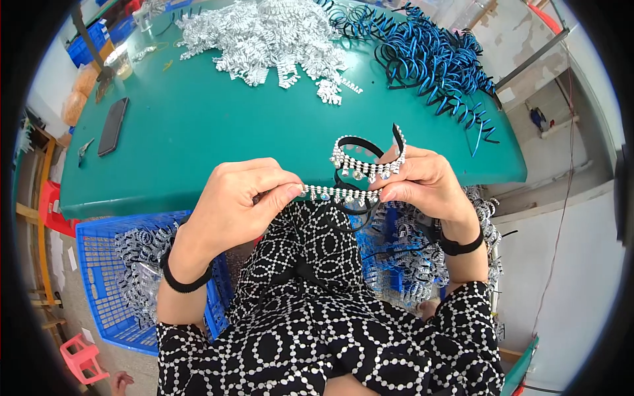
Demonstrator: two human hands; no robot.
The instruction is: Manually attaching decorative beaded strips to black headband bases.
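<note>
A curly black strip set with rhinestones and small hanging gems (340, 193) is stretched between my hands over the table's near edge. My left hand (238, 201) pinches one end of this rhinestone strip between thumb and forefinger. Farther along it, my right hand (428, 181) grips the strip the same way. Past the right fingers the strip coils up into a loop, and another black turn hangs below, over my lap. The studded side faces me between the hands. Part of the strip is hidden by the fingers.
The green table (198, 132) bears a heap of silvery curled strips (271, 39), a pile of blue-black coils (429, 53) and a phone (113, 127). Small snips (84, 151) lie at its left edge. A blue crate (99, 290) stands below left; more coils (416, 254) are below right.
</note>
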